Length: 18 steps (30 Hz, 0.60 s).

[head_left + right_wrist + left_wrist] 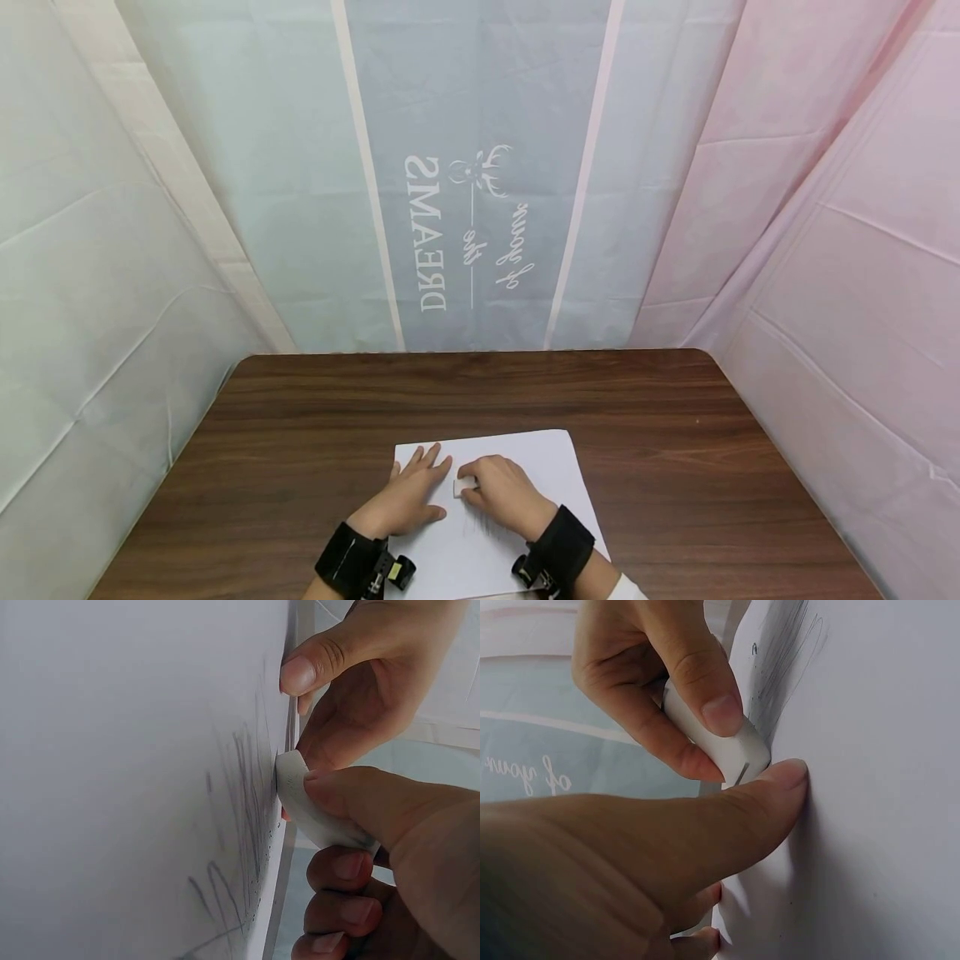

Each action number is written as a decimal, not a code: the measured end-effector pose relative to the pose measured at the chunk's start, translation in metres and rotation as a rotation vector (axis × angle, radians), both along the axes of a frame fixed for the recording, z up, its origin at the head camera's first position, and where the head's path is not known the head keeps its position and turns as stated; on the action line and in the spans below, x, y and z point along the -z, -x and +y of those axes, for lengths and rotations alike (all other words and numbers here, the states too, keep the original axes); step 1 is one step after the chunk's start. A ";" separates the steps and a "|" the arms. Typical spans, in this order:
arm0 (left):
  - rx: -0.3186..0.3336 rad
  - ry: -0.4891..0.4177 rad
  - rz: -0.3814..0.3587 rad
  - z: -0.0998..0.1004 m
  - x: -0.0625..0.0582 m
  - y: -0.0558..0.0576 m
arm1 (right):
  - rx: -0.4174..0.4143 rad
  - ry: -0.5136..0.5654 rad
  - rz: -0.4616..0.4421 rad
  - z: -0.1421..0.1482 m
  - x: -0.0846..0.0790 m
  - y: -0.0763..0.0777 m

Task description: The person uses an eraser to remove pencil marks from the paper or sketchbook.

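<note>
A white eraser [311, 806] is pinched between the thumb and curled fingers of my right hand [508, 493], its end against the paper. My left hand [408, 497] lies with spread fingers on the left part of the white paper [543, 467], thumb toward the eraser. Grey pencil scribbles [247, 802] mark the sheet beside the eraser, with small dark crumbs near them. In the left wrist view the eraser [724, 746] has a dark streak near its end, close to my left thumb.
The paper lies near the front edge of a dark brown wooden table [315, 433]. Behind it hangs a pale blue curtain [480, 83] with mirrored lettering. White cloth [97, 275] hangs on the left and pinkish cloth [847, 275] on the right. Black straps with cameras wrap both wrists.
</note>
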<state>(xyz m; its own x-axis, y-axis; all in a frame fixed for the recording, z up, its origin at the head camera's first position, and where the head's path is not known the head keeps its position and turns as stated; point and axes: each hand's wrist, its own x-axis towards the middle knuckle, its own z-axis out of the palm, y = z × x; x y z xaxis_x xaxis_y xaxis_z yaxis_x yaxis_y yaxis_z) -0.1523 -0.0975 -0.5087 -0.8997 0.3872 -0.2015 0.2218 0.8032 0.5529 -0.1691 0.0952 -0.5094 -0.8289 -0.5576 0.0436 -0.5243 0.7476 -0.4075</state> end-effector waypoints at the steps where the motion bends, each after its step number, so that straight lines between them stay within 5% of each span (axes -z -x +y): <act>1: 0.000 0.003 0.002 0.000 0.000 0.000 | 0.001 -0.001 0.000 0.000 0.000 0.000; 18: -0.004 0.014 0.001 0.000 -0.001 0.001 | 0.011 0.002 0.000 0.002 -0.002 0.001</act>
<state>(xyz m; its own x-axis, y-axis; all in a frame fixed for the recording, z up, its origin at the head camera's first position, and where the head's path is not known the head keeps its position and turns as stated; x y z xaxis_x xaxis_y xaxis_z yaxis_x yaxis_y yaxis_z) -0.1534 -0.0977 -0.5080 -0.9015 0.3805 -0.2062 0.2188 0.8118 0.5414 -0.1696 0.0968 -0.5070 -0.8350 -0.5484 0.0448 -0.5162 0.7525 -0.4089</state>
